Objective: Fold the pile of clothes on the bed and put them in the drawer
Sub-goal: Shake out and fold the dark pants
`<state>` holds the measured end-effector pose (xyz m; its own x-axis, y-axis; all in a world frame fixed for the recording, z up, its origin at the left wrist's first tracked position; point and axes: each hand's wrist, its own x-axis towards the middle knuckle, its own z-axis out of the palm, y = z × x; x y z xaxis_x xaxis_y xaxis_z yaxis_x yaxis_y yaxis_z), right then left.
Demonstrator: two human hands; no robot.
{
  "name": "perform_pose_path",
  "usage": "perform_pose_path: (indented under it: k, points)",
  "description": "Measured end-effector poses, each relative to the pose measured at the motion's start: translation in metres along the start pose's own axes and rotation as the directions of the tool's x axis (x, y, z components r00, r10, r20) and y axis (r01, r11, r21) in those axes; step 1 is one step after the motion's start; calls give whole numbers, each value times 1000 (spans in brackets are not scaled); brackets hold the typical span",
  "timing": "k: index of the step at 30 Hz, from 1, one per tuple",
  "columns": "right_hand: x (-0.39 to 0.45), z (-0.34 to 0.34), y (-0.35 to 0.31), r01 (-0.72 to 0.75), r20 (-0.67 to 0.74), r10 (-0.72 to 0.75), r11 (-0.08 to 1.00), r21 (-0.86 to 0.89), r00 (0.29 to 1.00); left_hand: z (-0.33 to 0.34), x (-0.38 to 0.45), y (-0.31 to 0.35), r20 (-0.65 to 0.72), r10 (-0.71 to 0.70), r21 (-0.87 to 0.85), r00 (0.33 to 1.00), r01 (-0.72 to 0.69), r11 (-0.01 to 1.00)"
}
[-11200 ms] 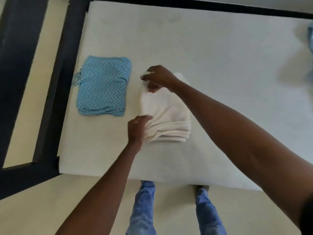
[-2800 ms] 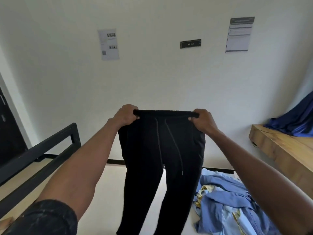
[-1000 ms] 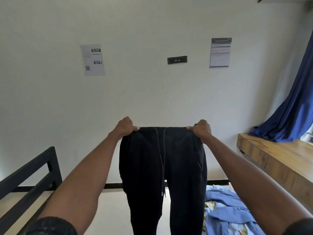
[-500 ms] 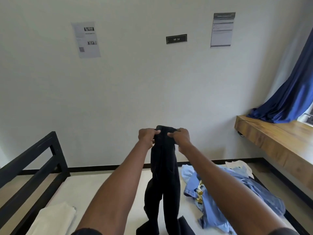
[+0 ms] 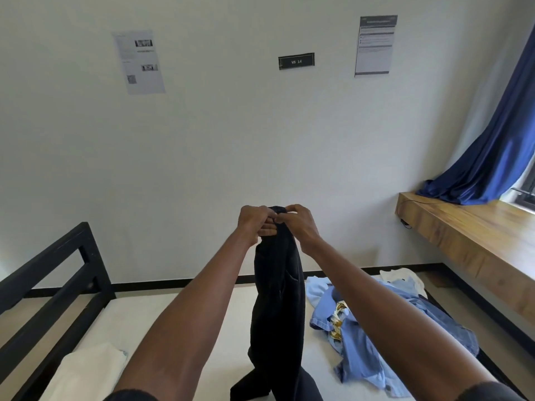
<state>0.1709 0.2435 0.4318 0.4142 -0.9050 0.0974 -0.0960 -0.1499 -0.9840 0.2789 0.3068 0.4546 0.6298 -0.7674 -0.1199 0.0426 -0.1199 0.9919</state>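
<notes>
A person holds one pair of black fabric trousers (image 5: 278, 299) up above a white mattress (image 5: 202, 314). The left hand (image 5: 256, 222) and right hand (image 5: 298, 221) meet at the top, each with fingers curled, pinching the doubled waistband; the legs hang down to the mattress's near edge. One crumpled pile of light blue clothes (image 5: 376, 322) lies toward the mattress's right edge. One folded cream cloth (image 5: 86, 371) sits by its left edge, beside the black metal bed frame (image 5: 58, 273).

We see both hands — left hand (image 5: 256, 222), right hand (image 5: 298, 222) — pinching black trousers (image 5: 279, 299) together; blue clothes (image 5: 376, 328) at four o'clock.
</notes>
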Motion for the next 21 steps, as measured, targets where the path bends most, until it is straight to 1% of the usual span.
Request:
perform_pose_path:
  k: [2, 3, 6, 8, 9, 10, 11, 12, 13, 14, 15, 17, 19, 21]
  points:
    - [-2, -1, -1, 65, 61, -61, 996, -67, 996, -4, -1, 6, -12, 23, -18, 1000, -23, 1000]
    - [-2, -1, 0, 107, 61, -102, 990, -94, 993, -6, -1, 9, -8, 44, -19, 999, -44, 999]
    - [2, -3, -4, 180, -13, -184, 973, -141, 983, -12, -2, 18, 86, 117, 41, 989, -121, 992]
    - [12, -8, -9, 164, -26, -168, 980, -115, 985, -18, 2, 23, 166, 167, 140, 972, -190, 972]
    - [15, -12, -13, 149, -9, -151, 983, -104, 989, -23, 5, 27, 183, 218, 245, 959, -259, 934]
    - [19, -16, -16, 134, 18, -133, 986, -98, 991, -29, 10, 32, 192, 287, 394, 939, -341, 853]
    - [23, -20, -20, 131, 56, -126, 987, -95, 990, -34, 14, 40, 221, 348, 551, 911, -411, 726]
    - [24, -24, -25, 140, 103, -130, 986, -87, 986, -38, 19, 47, 283, 363, 670, 888, -454, 587]
    - [25, -26, -33, 169, 156, -156, 983, -76, 975, -40, 21, 55, 356, 341, 730, 870, -486, 480]
    - [25, -28, -41, 213, 203, -198, 975, -56, 959, -42, 21, 64, 412, 300, 743, 860, -508, 436]
    - [25, -30, -50, 265, 229, -248, 963, -44, 941, -42, 21, 73, 443, 268, 730, 856, -518, 445]
    - [24, -32, -68, 346, 233, -332, 938, -22, 914, -41, 20, 91, 471, 276, 700, 838, -545, 460]
    - [25, -34, -78, 362, 207, -367, 930, 64, 907, -41, 15, 107, 491, 294, 666, 820, -571, 481]
    - [26, -35, -83, 366, 163, -382, 922, 123, 910, -37, 10, 120, 501, 276, 636, 820, -565, 525]
